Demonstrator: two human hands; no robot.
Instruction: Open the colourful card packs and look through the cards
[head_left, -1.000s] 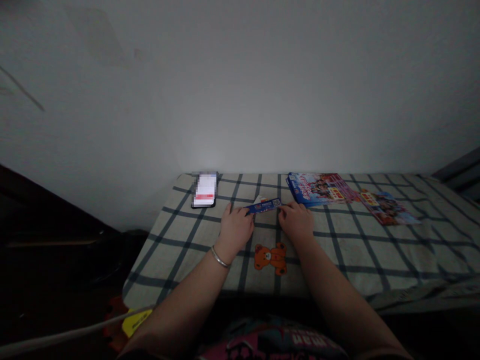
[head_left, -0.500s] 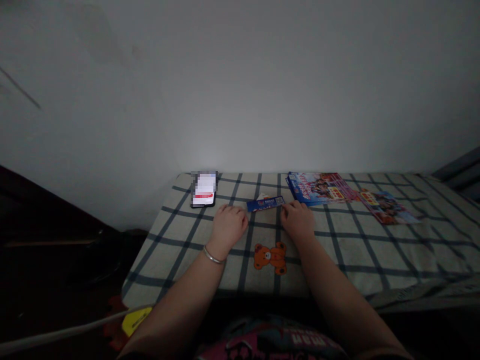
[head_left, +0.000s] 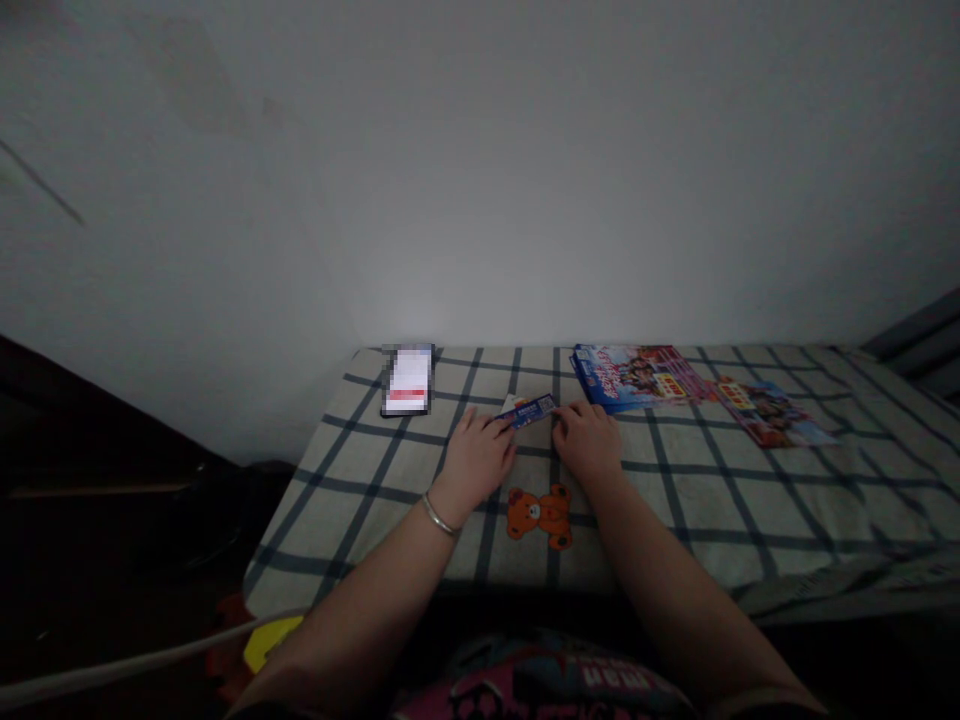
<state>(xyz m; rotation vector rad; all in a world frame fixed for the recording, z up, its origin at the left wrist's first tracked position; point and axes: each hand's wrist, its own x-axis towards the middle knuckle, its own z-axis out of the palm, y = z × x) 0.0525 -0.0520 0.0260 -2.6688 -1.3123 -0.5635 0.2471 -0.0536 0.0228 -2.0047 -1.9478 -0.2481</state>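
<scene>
A small blue folded paper strip (head_left: 534,410) lies on the checked cloth (head_left: 675,500) near the wall. My left hand (head_left: 480,458), with a bracelet at the wrist, has its fingers curled and pinches the strip's left end. My right hand (head_left: 589,445) rests knuckles-up just right of the strip, fingers curled, its fingertips hidden; whether it touches the strip I cannot tell.
A lit phone (head_left: 408,381) lies at the back left of the cloth. A blue leaflet (head_left: 637,376) and a second leaflet (head_left: 772,412) lie at the back right. An orange bear print (head_left: 541,515) marks the cloth between my forearms. The white wall stands close behind.
Half a second ago the strip lay free between my hands. My left hand has moved right and taken its left end; the strip is now tilted.
</scene>
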